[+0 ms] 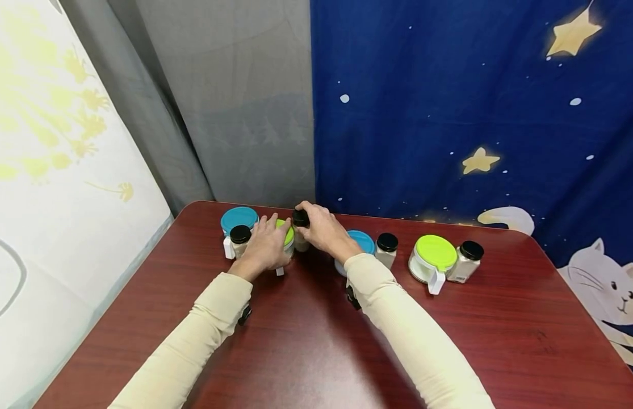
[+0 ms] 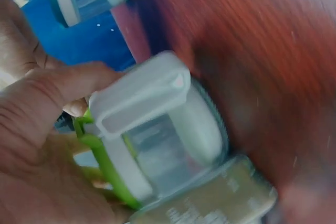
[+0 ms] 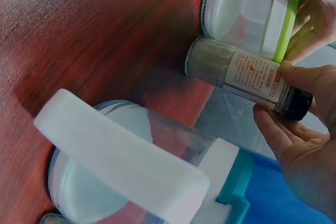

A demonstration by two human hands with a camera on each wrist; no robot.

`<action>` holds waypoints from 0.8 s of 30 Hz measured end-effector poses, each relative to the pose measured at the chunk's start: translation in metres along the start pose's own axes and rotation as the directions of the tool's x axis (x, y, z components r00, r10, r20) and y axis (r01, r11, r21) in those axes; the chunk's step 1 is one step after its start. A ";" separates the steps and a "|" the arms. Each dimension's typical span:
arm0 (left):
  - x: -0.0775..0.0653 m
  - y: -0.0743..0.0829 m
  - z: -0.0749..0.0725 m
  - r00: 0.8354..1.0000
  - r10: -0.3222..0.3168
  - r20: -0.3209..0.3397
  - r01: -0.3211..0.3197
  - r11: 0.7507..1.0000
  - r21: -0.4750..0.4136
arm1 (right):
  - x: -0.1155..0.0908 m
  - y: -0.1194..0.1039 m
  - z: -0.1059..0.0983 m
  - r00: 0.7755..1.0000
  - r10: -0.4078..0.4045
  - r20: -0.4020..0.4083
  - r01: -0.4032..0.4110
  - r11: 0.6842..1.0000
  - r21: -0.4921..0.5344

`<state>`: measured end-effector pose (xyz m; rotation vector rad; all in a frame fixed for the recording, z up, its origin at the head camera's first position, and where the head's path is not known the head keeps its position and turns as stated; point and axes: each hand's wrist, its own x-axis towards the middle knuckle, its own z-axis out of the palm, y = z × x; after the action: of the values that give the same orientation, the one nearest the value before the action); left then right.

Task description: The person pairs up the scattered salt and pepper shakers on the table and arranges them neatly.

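My left hand (image 1: 265, 245) grips a clear jar with a green lid and white handle (image 2: 168, 140), thumb along the handle side and fingers around the lid. Just right of it, my right hand (image 1: 323, 228) holds a spice bottle (image 3: 254, 76) near its black cap, thumb on one side and fingers on the other. The bottle is filled with pale powder, has a printed label, and stands close beside the green-lidded jar. In the left wrist view another labelled bottle (image 2: 220, 198) lies against that jar's side. Blur softens the left wrist view.
At the left stand a blue-lidded jar (image 1: 239, 218) and a black-capped bottle (image 1: 240, 236). Right of my hands are a second blue-lidded jar (image 1: 362, 242), a bottle (image 1: 386, 249), a green-lidded jar (image 1: 435, 254) and another bottle (image 1: 466, 261). Curtains hang behind the wooden table (image 1: 296, 352).
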<state>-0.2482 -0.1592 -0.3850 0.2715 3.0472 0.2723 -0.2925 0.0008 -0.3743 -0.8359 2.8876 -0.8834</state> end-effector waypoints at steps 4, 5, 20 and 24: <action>-0.001 0.003 0.000 0.999 0.015 0.048 -0.020 0.994 0.110 | -0.001 0.000 0.000 1.000 -0.006 -0.001 0.006 1.000 -0.010; -0.001 0.004 0.000 0.998 0.014 0.059 -0.021 0.992 0.121 | -0.001 0.000 -0.001 1.000 -0.007 -0.001 0.007 1.000 -0.014; -0.005 -0.001 -0.005 0.995 0.064 0.070 -0.074 0.984 0.160 | -0.002 0.000 -0.001 1.000 -0.004 -0.005 0.003 1.000 -0.028; -0.004 -0.004 -0.004 0.996 0.092 0.020 -0.094 0.984 0.153 | -0.003 0.001 -0.001 1.000 -0.001 -0.013 0.000 1.000 -0.024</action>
<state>-0.2448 -0.1643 -0.3817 0.4243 3.0514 0.0392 -0.2910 0.0033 -0.3740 -0.8360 2.9153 -0.8592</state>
